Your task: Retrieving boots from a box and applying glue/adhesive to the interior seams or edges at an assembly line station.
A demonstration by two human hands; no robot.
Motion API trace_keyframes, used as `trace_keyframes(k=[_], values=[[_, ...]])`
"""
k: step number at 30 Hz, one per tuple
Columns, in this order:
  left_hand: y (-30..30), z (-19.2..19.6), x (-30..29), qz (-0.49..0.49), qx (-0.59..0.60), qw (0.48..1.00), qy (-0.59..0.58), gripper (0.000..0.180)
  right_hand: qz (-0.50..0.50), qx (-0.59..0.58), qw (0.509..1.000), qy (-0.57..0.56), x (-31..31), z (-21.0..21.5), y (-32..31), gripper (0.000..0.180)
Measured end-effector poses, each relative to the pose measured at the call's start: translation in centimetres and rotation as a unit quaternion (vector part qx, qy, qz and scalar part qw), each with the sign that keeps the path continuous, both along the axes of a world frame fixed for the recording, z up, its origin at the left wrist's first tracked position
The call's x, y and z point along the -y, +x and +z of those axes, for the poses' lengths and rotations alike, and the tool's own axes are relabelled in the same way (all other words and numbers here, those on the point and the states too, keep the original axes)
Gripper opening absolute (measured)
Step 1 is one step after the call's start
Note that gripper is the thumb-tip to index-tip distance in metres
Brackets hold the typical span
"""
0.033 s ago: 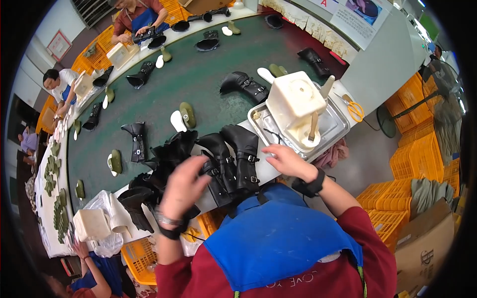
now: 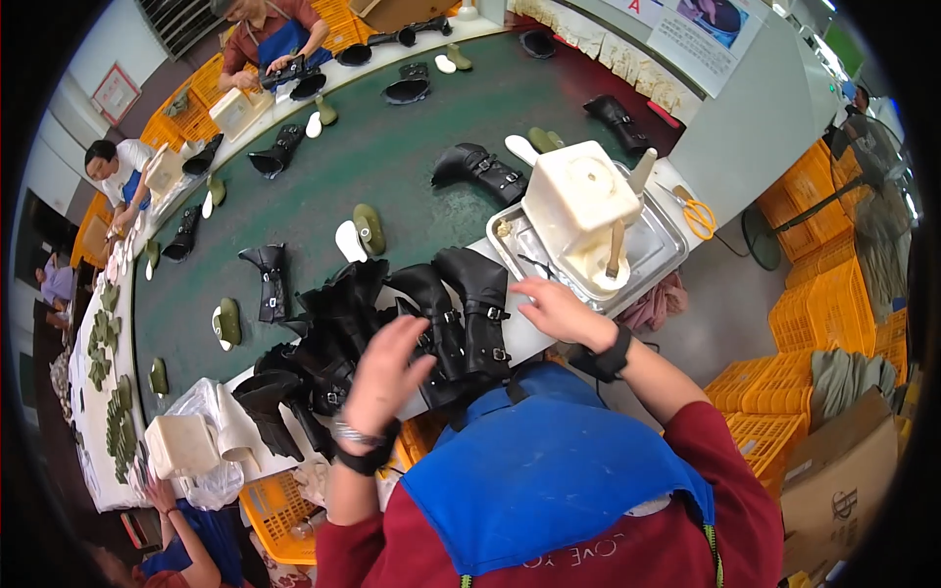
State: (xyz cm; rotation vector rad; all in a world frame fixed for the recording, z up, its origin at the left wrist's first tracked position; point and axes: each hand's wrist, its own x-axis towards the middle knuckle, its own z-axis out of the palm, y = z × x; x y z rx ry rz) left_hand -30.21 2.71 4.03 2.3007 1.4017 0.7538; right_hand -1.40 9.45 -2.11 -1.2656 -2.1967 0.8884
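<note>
Swinging the left hand [image 2: 389, 375] inward over black boots [image 2: 483, 304] lying along the bench's [image 2: 527, 343] near edge, narrowing the gap to the right hand [image 2: 566, 315] beside them; keeping both open, gripping nothing visible.

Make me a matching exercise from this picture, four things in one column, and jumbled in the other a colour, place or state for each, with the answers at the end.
Column one:
1. Metal tray
2. Left hand
3. Scissors
4. The wearer's apron

Column two:
A. orange-handled
B. blue
C. underneath a white container
D. overlapping black boots in the view, fingers apart

Pairs: 1-C, 2-D, 3-A, 4-B
</note>
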Motion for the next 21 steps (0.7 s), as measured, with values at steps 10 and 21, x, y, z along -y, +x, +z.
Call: trace_keyframes(k=[10, 21], values=[[2.6, -10.7, 3.2, 0.113, -0.115, 0.987, 0.000, 0.047, -0.042, 0.003, 0.973, -0.227, -8.5, -6.0, -3.7, 0.032], [3.0, -7.8, 2.0, 0.102, -0.076, 0.991, -0.035, 0.057, -0.148, -0.336, 0.926, -0.088, -4.5, 5.2, 3.8, 0.018]])
